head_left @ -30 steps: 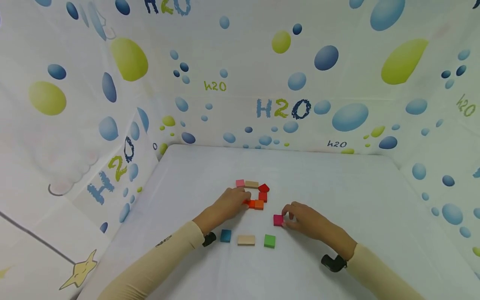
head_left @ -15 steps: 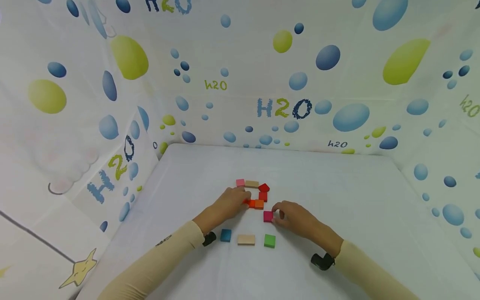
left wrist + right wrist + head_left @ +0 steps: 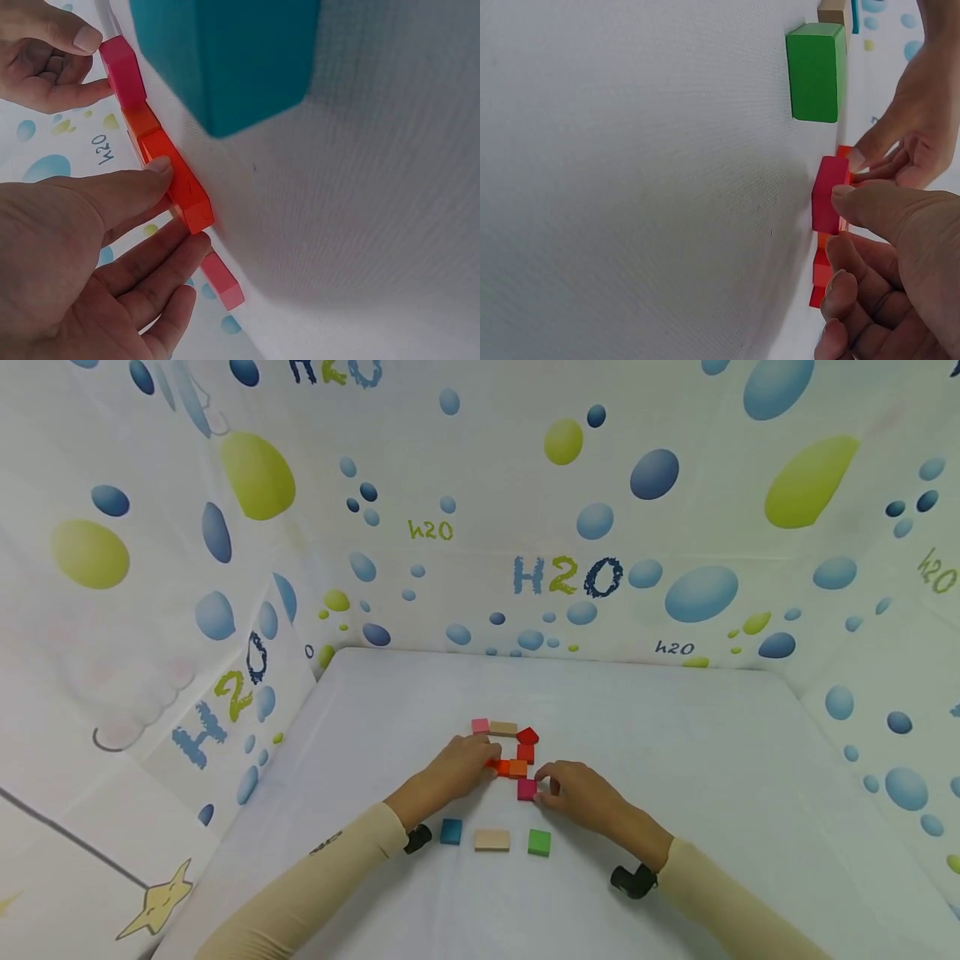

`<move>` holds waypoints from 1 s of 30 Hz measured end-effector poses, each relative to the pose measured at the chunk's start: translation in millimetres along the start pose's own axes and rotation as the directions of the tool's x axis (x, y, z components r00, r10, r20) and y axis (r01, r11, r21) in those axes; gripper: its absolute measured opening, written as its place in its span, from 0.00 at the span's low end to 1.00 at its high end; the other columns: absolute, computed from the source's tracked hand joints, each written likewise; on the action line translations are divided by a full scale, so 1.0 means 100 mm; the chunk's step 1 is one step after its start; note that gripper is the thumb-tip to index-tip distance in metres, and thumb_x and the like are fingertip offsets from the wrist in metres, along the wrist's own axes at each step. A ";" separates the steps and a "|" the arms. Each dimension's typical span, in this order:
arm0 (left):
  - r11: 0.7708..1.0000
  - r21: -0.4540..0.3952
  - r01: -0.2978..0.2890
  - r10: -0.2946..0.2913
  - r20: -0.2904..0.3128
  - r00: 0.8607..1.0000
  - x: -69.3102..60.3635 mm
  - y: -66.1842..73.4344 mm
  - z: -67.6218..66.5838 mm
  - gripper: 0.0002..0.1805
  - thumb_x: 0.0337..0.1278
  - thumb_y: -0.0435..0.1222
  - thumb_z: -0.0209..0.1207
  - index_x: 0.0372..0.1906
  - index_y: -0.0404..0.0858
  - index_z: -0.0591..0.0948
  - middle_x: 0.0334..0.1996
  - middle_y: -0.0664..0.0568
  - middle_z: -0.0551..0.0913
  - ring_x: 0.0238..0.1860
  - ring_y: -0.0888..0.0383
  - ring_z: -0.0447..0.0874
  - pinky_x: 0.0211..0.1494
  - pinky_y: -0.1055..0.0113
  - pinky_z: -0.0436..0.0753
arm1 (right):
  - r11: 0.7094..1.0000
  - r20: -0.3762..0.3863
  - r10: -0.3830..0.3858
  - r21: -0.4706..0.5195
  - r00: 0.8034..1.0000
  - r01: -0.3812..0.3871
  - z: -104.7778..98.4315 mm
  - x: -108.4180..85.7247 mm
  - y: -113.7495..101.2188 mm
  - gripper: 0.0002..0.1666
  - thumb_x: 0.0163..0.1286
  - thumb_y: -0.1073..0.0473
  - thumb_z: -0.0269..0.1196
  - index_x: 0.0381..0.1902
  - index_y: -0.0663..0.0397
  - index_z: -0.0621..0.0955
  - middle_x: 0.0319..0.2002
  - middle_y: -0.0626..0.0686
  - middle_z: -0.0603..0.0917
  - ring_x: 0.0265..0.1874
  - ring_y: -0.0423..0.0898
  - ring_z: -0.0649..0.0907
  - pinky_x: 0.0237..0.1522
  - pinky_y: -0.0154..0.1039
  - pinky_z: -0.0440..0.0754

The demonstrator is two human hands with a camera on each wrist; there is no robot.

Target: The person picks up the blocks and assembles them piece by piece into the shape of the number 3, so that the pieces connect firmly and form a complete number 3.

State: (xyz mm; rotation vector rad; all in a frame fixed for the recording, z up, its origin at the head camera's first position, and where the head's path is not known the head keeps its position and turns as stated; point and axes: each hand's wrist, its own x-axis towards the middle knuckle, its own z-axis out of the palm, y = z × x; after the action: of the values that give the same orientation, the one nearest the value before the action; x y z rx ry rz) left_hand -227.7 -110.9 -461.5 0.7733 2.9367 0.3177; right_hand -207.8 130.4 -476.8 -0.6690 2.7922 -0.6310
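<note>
My left hand [image 3: 465, 764] holds the left end of a red-orange block [image 3: 501, 767], thumb on one side and fingers on the other in the left wrist view. An orange block [image 3: 518, 768] adjoins its right end. Just below the orange block lies a crimson block [image 3: 527, 789]; whether they touch is hard to tell. My right hand [image 3: 585, 793] pinches the crimson block [image 3: 827, 195] from the right. Above the orange block stand a red block [image 3: 526, 753] and a red pointed block [image 3: 528, 736], with a wooden block [image 3: 503, 728] and a pink block [image 3: 480, 726] running left.
Nearer me, a blue block [image 3: 451, 832], a wooden block [image 3: 492, 840] and a green block [image 3: 539, 842] lie spaced apart in a row on the white cloth [image 3: 660, 718]. A patterned curtain [image 3: 480, 585] closes off the back and sides.
My right hand has slid the crimson block left and slightly away from me, up close to the orange block. My left hand has stayed in place.
</note>
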 end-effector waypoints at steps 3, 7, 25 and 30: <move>1.000 -0.001 -0.006 0.006 -0.004 1.000 0.00 0.00 0.00 0.12 0.68 0.40 0.70 0.53 0.44 0.86 0.44 0.51 0.86 0.46 0.55 0.82 0.58 0.56 0.84 | 1.000 -0.001 -0.011 0.010 1.000 0.011 0.00 0.00 0.00 0.19 0.71 0.54 0.73 0.57 0.48 0.85 0.30 0.41 0.79 0.31 0.40 0.77 0.36 0.33 0.79; 1.000 -0.002 -0.011 0.011 -0.010 1.000 0.00 -0.01 0.02 0.12 0.67 0.40 0.71 0.52 0.44 0.87 0.43 0.51 0.86 0.46 0.55 0.82 0.57 0.57 0.84 | 1.000 -0.006 -0.017 0.009 1.000 0.017 0.00 0.01 -0.01 0.18 0.70 0.54 0.73 0.56 0.48 0.85 0.30 0.41 0.79 0.31 0.40 0.77 0.36 0.33 0.80; 1.000 -0.005 -0.006 0.006 -0.004 1.000 0.00 0.00 0.00 0.12 0.67 0.40 0.70 0.53 0.44 0.86 0.44 0.52 0.86 0.47 0.55 0.83 0.58 0.56 0.84 | 1.000 -0.027 0.002 0.002 1.000 -0.002 0.00 0.03 -0.03 0.18 0.70 0.53 0.74 0.55 0.47 0.85 0.31 0.40 0.80 0.32 0.39 0.77 0.39 0.33 0.81; 1.000 0.005 -0.003 0.003 0.001 1.000 0.02 -0.01 0.01 0.13 0.67 0.41 0.71 0.53 0.45 0.86 0.44 0.52 0.86 0.46 0.56 0.83 0.58 0.57 0.84 | 1.000 -0.040 -0.006 -0.001 0.999 0.006 -0.02 0.03 -0.03 0.18 0.69 0.54 0.74 0.55 0.47 0.86 0.31 0.41 0.80 0.32 0.39 0.77 0.39 0.34 0.81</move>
State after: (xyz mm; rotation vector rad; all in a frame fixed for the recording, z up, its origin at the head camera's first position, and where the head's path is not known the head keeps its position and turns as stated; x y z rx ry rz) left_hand -229.4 -110.4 -462.3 0.7779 2.9367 0.3097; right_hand -209.5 127.7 -474.4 -0.6723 2.8278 -0.6514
